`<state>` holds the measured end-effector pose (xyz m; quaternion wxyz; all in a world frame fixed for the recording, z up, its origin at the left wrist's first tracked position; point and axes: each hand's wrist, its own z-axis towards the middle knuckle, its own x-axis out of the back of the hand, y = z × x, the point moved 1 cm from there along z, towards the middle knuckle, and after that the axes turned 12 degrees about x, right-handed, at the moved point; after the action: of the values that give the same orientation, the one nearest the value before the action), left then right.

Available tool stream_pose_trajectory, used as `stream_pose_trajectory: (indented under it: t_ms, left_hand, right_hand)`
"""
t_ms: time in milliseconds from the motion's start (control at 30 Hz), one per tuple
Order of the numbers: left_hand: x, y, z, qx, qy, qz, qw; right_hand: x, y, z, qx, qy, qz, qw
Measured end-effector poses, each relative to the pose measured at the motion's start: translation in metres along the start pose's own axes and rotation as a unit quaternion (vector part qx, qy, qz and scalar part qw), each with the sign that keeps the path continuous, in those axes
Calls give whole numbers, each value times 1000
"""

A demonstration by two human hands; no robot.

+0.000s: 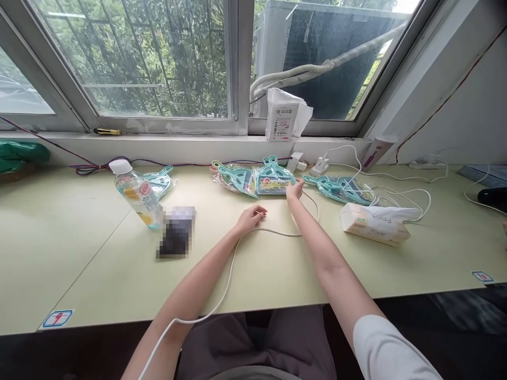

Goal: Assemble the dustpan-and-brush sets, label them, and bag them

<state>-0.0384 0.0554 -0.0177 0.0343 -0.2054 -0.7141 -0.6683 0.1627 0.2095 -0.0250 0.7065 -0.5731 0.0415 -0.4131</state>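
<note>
My right hand point(294, 190) reaches forward, its fingers closed on the right edge of a turquoise dustpan and brush set point(273, 179) in clear plastic wrap. The set's looped handle points to the window. My left hand point(251, 219) rests on the table just short of that set, loosely curled with its fingers a little apart and nothing in them. Directly left of the held set lie more wrapped dustpan sets point(236, 178), partly overlapping. Another wrapped group of dustpan sets point(343, 189) lies to the right. A white cable point(273, 232) passes beside my left hand and over my left forearm.
A bottle point(134, 192) stands at left, partly covering another wrapped dustpan point(160, 182), with a blurred dark object point(176, 232) beside it. At right lie a tissue pack point(374, 224) and tangled white cables point(420, 198). A wrapped white box point(283, 119) stands on the windowsill.
</note>
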Motion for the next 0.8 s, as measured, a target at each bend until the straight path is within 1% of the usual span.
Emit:
stream_pose_trajectory:
  t_ms: [133,233,333,433,500,567,600,667,733,800]
  left_hand:
    - [0,0,0,0,0,14,1000]
    - [0,0,0,-6,1,17,1000]
    - [0,-2,1,-11,2,21,1000]
    - [-1,-3,0,-18,3,34,999]
    - [1,-3,1,-44,39,67,996]
    - [6,-3,2,-75,109,126,983]
    - [9,-3,3,-80,150,159,973]
    - [15,-4,6,-62,219,216,949]
    - [19,-5,7,-42,258,266,928]
    - [17,-5,7,-59,267,324,906]
  right_hand:
    - [-9,-15,-4,-6,8,-29,1000]
    - [-11,-20,-6,48,0,-68,997]
    - [-11,-16,-6,111,-28,-122,986]
    - [-10,-5,-2,127,-69,-126,981]
    - [-9,3,2,132,-89,-113,981]
    - [-9,10,6,131,-99,-81,983]
    - [-9,12,8,127,-103,-61,985]
    - [-8,16,11,119,-109,-25,987]
    - [-8,19,14,110,-116,-8,987]
    - [-6,22,16,117,-120,1,986]
